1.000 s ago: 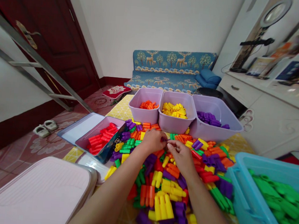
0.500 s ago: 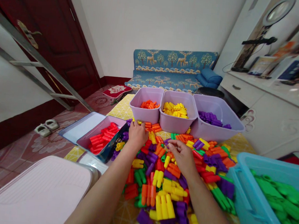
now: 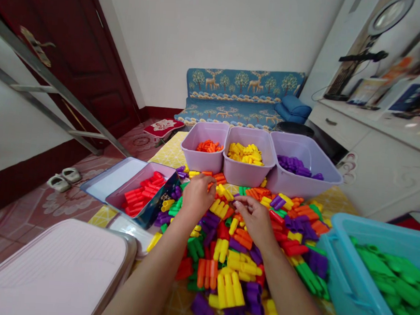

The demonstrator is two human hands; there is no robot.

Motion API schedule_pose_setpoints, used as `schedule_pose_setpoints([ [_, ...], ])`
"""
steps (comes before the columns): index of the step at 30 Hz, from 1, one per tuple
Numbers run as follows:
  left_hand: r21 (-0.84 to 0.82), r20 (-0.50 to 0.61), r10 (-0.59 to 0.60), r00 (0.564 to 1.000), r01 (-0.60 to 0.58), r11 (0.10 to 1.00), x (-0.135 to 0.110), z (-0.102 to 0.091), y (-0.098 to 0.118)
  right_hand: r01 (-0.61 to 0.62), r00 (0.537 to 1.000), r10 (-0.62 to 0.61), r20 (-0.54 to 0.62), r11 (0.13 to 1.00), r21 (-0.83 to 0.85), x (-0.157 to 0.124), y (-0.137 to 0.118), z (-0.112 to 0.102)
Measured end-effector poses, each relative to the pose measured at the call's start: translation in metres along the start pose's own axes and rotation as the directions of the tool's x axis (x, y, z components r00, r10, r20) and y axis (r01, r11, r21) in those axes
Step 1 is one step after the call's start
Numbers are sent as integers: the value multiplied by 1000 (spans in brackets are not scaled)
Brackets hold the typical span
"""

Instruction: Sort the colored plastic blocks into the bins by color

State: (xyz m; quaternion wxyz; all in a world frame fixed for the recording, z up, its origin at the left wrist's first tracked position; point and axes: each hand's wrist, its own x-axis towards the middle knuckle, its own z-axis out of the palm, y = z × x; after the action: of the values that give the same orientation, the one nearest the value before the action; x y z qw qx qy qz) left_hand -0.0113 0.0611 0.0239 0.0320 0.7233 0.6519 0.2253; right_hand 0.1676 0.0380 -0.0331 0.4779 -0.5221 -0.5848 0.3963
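A heap of plastic toy blocks, shaped like joined tubes in yellow, orange, red, purple and green, covers the table. My left hand (image 3: 198, 195) is over the far left part of the heap, its fingers curled downward. A yellow block (image 3: 224, 192) lies just right of its fingertips; what the fingers grip is hidden. To the right, my right hand (image 3: 254, 217) has thumb and fingers pinched together at a small purple block (image 3: 236, 196), mostly covered by the fingers. A yellow three-tube block (image 3: 219, 208) lies between the hands.
Behind the heap stand three lilac bins: orange blocks in the left bin (image 3: 203, 162), yellow in the middle bin (image 3: 247, 172), purple in the right bin (image 3: 304, 185). A box (image 3: 163, 192) of red blocks is at left, a blue tub (image 3: 353, 280) of green ones at right, a pink lid (image 3: 48, 266) nearer.
My left hand has moved right, nearer my right hand, uncovering green and yellow blocks at the left. Yellow blocks near its fingertips have shifted. My right hand has stayed nearly still.
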Motion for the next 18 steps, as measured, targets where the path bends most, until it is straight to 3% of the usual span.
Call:
schedule_pose_setpoints([
  [3, 119, -69, -88, 994, 96, 988, -3, 5, -6, 14, 1000, -15, 2, 1000, 17, 0, 2, 1],
  [7, 144, 58, -150, 987, 141, 980, -7, 11, -10, 14, 1000, -14, 10, 1000, 25, 1, 3, 1],
  [13, -171, 197, 82, 977, -48, 984, -13, 10, -5, -2, 1000, 0, -30, 998, -61, 0, -1, 1],
  [18, -537, 278, 343, 897, -150, 830, -22, 8, -6, 67, 997, -72, -24, 984, -167, 2, 2, 2],
])
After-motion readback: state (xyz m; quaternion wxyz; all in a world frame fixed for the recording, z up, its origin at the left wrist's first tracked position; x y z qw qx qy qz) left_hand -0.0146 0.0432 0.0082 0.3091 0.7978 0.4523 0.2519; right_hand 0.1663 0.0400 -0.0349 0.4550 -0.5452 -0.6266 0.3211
